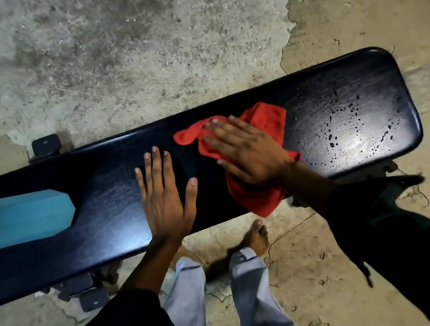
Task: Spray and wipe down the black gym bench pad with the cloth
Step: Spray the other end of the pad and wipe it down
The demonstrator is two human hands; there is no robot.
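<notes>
The black gym bench pad (pixel 107 194) runs across the view from lower left to upper right. Water droplets cover its right end, past the cloth. A red cloth (pixel 263 122) lies crumpled on the pad's middle. My right hand (pixel 245 150) presses flat on top of it, fingers spread and pointing left. Just to the left of the cloth, my left hand (pixel 164 194) rests flat on the bare pad with its fingers apart. A light blue object (pixel 20 218), possibly the spray bottle, lies on the pad at the far left, partly cut off by the frame edge.
The bench stands on a rough, cracked concrete floor (pixel 137 49). Black metal frame feet show behind the pad (pixel 46 145) and below its near edge (pixel 93 298). My legs in pale trousers (pixel 189 304) and a bare foot (pixel 257 235) stand close to the near edge.
</notes>
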